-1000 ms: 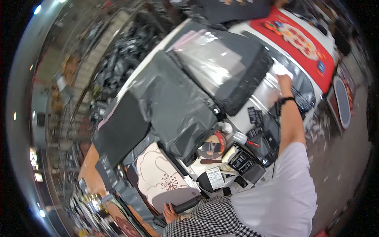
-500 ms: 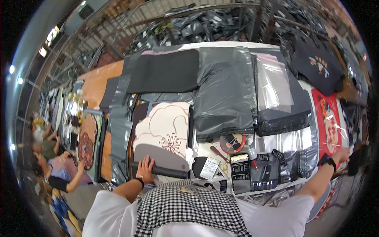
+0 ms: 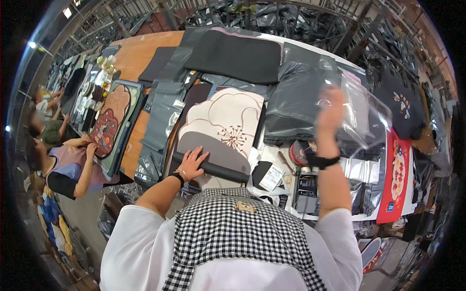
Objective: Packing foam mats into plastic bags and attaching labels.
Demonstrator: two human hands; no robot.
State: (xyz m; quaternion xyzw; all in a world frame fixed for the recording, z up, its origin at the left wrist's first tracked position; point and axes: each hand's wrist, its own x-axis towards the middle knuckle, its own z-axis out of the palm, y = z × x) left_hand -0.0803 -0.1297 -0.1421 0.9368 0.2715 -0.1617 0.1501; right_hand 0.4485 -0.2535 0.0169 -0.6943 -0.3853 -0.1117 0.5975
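Left hand [image 3: 191, 164] lay flat, fingers spread, on the near rolled edge of the cream flower mat [image 3: 224, 127], pressing rather than gripping. Mat sat on the bench [image 3: 131, 58] straight ahead of the person, its grey underside folded over at the near end. Right hand [image 3: 330, 112] was raised well apart to the right, pinching a clear plastic bag [image 3: 361, 114] that hung above the grey poly bags [image 3: 291, 104]. A red mat [image 3: 397, 174] lay far right. Another person [image 3: 63, 165] worked at the left with a brown patterned mat [image 3: 109, 121].
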